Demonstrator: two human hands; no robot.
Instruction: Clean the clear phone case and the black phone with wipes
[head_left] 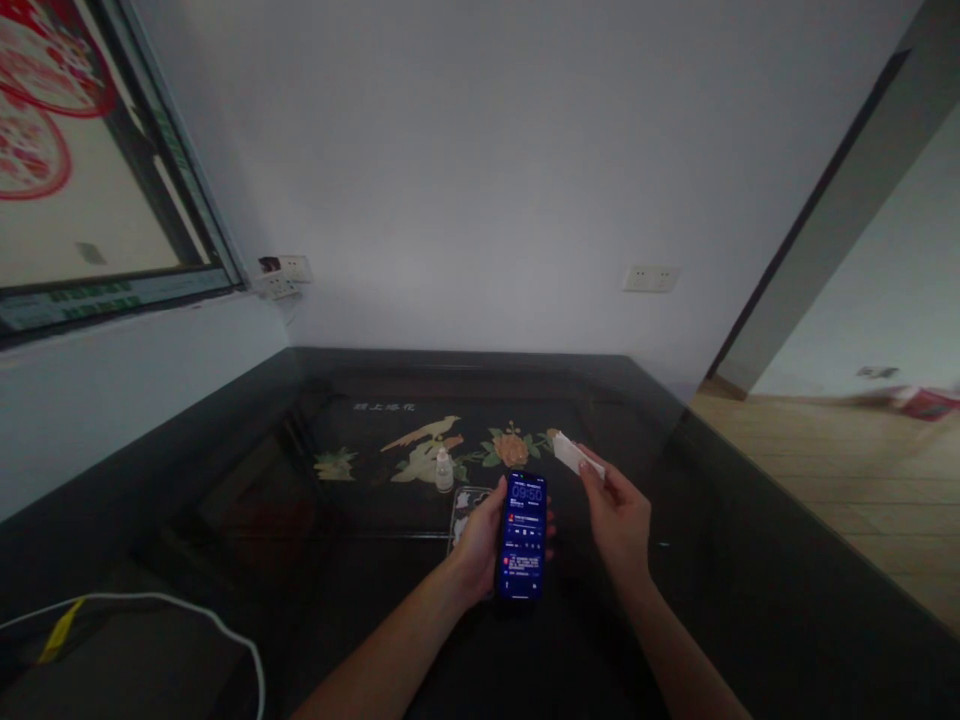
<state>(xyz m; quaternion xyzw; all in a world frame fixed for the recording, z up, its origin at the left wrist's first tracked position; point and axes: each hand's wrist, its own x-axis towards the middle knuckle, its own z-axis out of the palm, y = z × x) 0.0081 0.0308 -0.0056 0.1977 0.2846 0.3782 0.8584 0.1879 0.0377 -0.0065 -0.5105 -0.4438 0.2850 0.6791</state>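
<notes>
My left hand (pixel 478 545) is closed around a smartphone (pixel 523 540), its lit screen facing up and showing 09:50. To the right, my right hand (pixel 621 515) pinches a folded white tissue or cloth (pixel 576 457), held apart from the phone. A phone case (pixel 459 508) with a pale pattern lies on the table, partly hidden behind my left hand. Just beyond it a small white bottle (pixel 444 470) stands upright.
The dark glossy table (pixel 360 620) bears a painted bird and flowers. A white cable (pixel 172 598) with a yellow tag (pixel 61 630) curves at the lower left. Wall sockets (pixel 651 278) sit behind the table, and a window (pixel 97 180) is at left.
</notes>
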